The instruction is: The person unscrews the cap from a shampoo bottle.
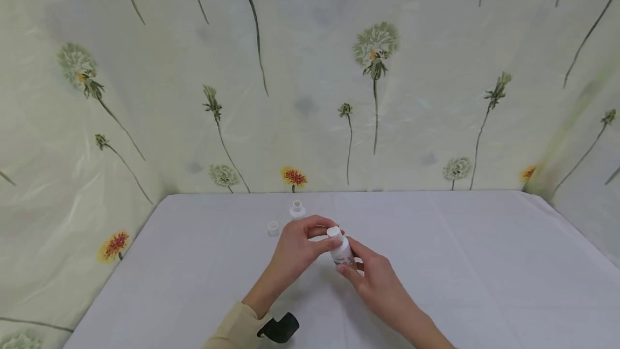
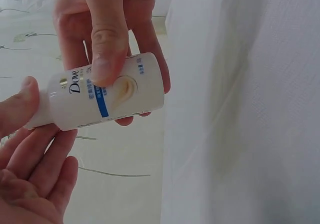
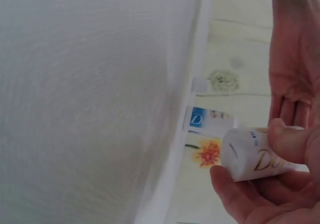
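A small white Dove bottle is held tilted above the table between both hands. My left hand pinches its white cap between thumb and fingers. Lower down, my right hand grips the bottle's body, thumb on one side and fingers on the other. The left wrist view shows the printed label of the bottle with the right thumb over part of it. Behind the left hand stands a second white bottle, its neck uncapped and its lower part hidden. A loose white cap lies to its left.
A white cloth covers the table. Floral-printed sheeting rises along the back and sides. A black device sits at the left wrist beside a beige sleeve.
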`<state>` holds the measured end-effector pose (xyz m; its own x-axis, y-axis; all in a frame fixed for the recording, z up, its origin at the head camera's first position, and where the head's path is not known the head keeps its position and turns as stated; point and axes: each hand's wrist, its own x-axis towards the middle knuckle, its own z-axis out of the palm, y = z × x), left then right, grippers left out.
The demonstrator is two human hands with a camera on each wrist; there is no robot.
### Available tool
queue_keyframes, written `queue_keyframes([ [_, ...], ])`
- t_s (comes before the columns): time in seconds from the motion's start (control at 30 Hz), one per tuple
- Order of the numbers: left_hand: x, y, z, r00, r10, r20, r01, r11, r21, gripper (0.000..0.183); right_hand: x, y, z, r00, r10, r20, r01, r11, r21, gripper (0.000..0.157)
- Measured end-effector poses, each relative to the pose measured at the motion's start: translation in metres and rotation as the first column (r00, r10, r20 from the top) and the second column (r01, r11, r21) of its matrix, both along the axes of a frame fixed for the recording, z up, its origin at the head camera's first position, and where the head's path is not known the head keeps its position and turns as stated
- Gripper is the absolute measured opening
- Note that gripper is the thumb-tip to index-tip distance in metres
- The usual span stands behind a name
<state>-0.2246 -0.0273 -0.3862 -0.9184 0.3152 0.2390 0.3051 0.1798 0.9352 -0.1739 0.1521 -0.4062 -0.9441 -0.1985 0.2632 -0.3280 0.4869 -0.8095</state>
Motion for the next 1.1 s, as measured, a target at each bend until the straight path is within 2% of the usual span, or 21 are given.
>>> queue_keyframes([
  [0.07,0.0,0.001,0.001,0.999,0.032,0.018,-0.033,0.999,0.003,0.026,0.0,0.0,-0.001,1.0,-0.016,-0.006,0.016,1.0,0.003,0.054],
  [0.13,-0.001,0.001,0.001,1.0,0.023,0.021,-0.023,1.0,0.013,0.027,-0.001,0.002,-0.001,1.0,-0.018,0.013,0.018,1.0,-0.001,0.054],
  [0.23,-0.002,0.0,0.0,0.998,-0.068,0.0,0.068,0.997,0.024,0.041,-0.002,0.005,-0.001,0.999,0.009,0.05,-0.008,1.0,-0.007,0.052],
  [0.37,-0.005,-0.008,0.002,0.975,-0.22,-0.041,0.22,0.975,-0.015,0.065,-0.003,0.006,0.0,0.998,0.021,0.058,-0.021,1.0,0.001,0.05],
  [0.5,-0.009,-0.017,0.004,0.953,-0.288,-0.097,0.282,0.957,-0.068,0.057,-0.005,0.006,0.0,0.999,0.001,0.046,-0.001,1.0,0.005,0.051],
  [0.7,-0.014,-0.022,0.003,0.919,-0.358,-0.163,0.354,0.934,-0.053,0.041,-0.005,0.006,0.0,0.999,0.008,0.038,-0.008,1.0,0.005,0.052],
  [0.77,-0.014,-0.021,0.002,0.914,-0.366,-0.175,0.361,0.931,-0.061,0.04,-0.005,0.007,0.0,0.999,0.012,0.033,-0.012,1.0,0.004,0.052],
  [0.83,-0.014,-0.021,0.002,0.916,-0.36,-0.175,0.354,0.933,-0.062,0.038,-0.004,0.007,0.001,0.999,0.018,0.031,-0.018,1.0,-0.001,0.052],
  [1.1,-0.01,-0.02,0.002,0.956,-0.265,-0.128,0.26,0.964,-0.055,0.033,-0.004,0.007,0.0,0.998,0.038,0.043,-0.038,0.999,-0.008,0.052],
])
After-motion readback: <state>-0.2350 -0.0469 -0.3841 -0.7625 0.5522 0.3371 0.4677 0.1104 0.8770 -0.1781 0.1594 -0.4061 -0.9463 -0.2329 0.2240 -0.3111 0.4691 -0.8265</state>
